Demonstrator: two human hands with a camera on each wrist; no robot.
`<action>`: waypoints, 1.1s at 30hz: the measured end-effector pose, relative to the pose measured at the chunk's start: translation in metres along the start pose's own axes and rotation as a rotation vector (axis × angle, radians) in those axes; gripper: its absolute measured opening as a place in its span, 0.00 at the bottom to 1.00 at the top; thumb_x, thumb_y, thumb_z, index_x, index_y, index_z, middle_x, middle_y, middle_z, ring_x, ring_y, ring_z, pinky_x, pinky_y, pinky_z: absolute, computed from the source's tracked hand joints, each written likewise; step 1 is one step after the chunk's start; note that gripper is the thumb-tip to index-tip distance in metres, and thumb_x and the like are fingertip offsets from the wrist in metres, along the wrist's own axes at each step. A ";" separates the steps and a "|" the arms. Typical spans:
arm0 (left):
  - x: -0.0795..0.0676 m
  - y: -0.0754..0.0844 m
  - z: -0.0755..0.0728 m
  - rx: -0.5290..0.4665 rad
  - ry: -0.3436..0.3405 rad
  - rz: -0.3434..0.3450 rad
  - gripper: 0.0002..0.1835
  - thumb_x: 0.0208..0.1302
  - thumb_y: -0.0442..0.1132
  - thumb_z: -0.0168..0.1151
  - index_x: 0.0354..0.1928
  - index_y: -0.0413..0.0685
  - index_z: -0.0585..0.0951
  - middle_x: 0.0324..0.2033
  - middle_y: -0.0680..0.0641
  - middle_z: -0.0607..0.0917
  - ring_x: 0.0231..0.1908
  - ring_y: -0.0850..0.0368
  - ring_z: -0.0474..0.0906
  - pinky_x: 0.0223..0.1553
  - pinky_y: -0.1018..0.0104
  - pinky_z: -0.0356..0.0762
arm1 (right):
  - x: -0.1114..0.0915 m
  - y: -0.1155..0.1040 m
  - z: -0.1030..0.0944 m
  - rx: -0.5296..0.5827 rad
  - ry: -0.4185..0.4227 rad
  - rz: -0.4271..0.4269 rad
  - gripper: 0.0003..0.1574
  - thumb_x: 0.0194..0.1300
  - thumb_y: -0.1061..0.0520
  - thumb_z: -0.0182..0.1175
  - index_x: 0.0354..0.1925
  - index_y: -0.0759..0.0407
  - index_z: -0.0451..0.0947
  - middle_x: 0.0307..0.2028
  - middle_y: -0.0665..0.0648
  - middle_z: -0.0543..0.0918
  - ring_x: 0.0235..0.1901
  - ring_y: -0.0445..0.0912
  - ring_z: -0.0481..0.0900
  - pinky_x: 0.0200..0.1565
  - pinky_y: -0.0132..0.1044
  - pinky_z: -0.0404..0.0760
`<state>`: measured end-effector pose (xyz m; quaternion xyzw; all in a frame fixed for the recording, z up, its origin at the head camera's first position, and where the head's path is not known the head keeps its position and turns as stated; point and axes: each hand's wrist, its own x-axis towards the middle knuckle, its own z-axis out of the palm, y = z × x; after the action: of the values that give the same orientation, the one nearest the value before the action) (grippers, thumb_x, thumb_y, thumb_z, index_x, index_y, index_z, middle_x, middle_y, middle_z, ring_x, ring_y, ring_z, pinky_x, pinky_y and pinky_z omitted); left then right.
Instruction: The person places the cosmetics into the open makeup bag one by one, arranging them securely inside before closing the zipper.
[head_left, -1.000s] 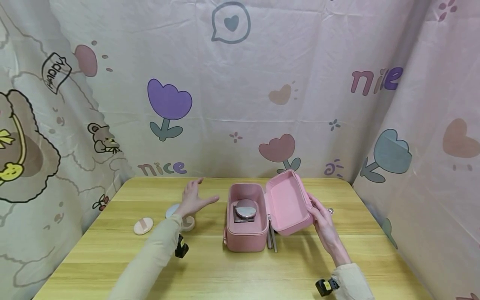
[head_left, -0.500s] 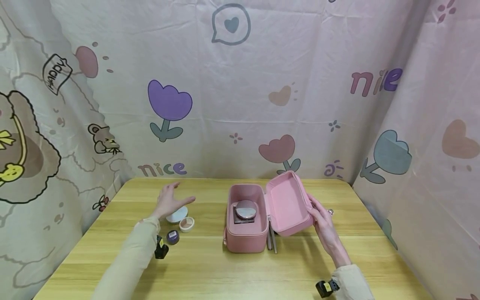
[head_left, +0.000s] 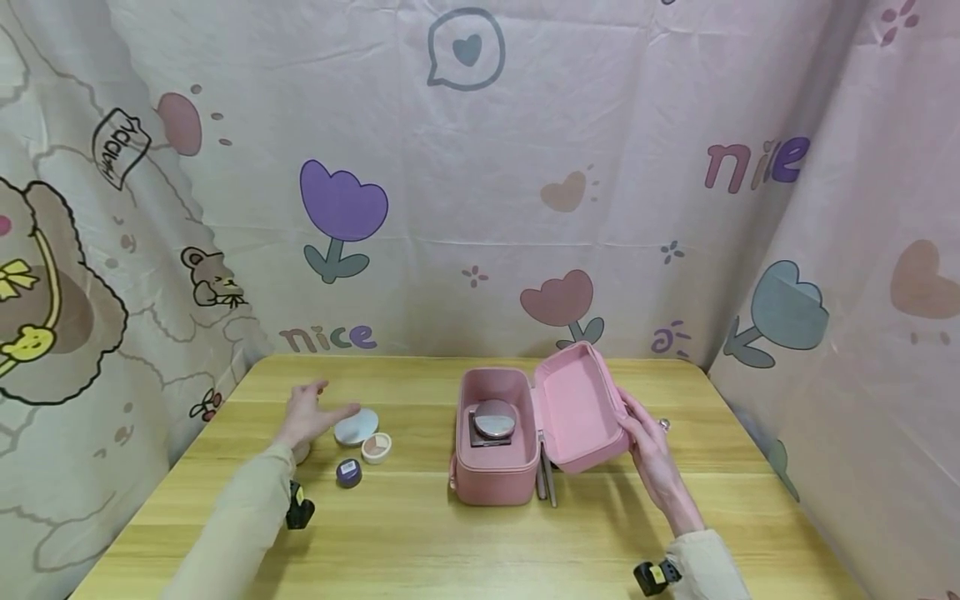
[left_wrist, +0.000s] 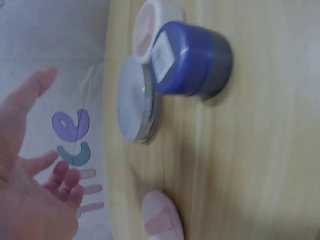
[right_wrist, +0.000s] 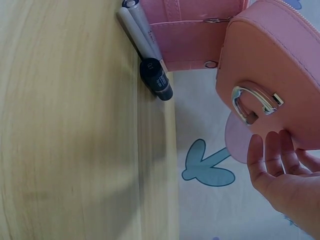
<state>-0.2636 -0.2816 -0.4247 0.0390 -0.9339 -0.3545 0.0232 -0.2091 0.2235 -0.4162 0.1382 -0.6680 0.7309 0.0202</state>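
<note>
My left hand [head_left: 307,415] hovers over the left of the table, fingers spread and holding nothing. Below it lies a powder puff [left_wrist: 162,217], mostly covered by the hand in the head view. Just right of that hand are a pale round compact [head_left: 356,427], a small round tricolour concealer pan [head_left: 377,448] and a purple-lidded jar [head_left: 348,473]. My right hand [head_left: 651,454] holds the raised lid [head_left: 577,404] of a pink cosmetic case [head_left: 495,487] by its outer edge. Inside the case, a shiny round compact [head_left: 495,419] rests on a dark square palette [head_left: 477,439].
Slim makeup tubes [head_left: 549,483] lie against the case's right side, partly under the lid; a short black-capped tube [right_wrist: 156,79] shows beside them in the right wrist view. A printed curtain [head_left: 450,208] hangs behind the wooden table [head_left: 420,550].
My left hand has moved left, away from the case, uncovering the compact, concealer pan and purple jar and now covering the puff. My right hand and the lid have stayed put.
</note>
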 end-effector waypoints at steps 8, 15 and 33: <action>-0.004 0.013 0.021 0.242 -0.021 -0.117 0.62 0.42 0.77 0.48 0.61 0.26 0.53 0.53 0.21 0.57 0.50 0.26 0.61 0.48 0.39 0.66 | 0.000 0.000 -0.001 -0.014 0.000 -0.003 0.32 0.69 0.55 0.41 0.67 0.63 0.46 0.65 0.68 0.52 0.54 0.35 0.68 0.51 0.22 0.70; -0.001 0.018 0.043 0.351 -0.006 -0.226 0.65 0.33 0.83 0.45 0.54 0.25 0.58 0.43 0.27 0.63 0.40 0.34 0.68 0.30 0.50 0.71 | 0.000 0.000 0.000 -0.014 -0.005 -0.015 0.33 0.69 0.56 0.41 0.67 0.65 0.45 0.65 0.69 0.51 0.55 0.34 0.68 0.52 0.22 0.70; 0.002 0.020 0.053 0.361 -0.033 -0.231 0.51 0.46 0.68 0.56 0.47 0.20 0.61 0.37 0.28 0.64 0.33 0.39 0.64 0.33 0.51 0.68 | -0.001 0.000 0.000 -0.004 -0.009 0.005 0.32 0.69 0.56 0.40 0.67 0.63 0.45 0.65 0.67 0.51 0.56 0.35 0.67 0.53 0.21 0.68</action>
<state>-0.2702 -0.2318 -0.4513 0.1436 -0.9718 -0.1824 -0.0403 -0.2082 0.2241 -0.4164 0.1399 -0.6701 0.7288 0.0157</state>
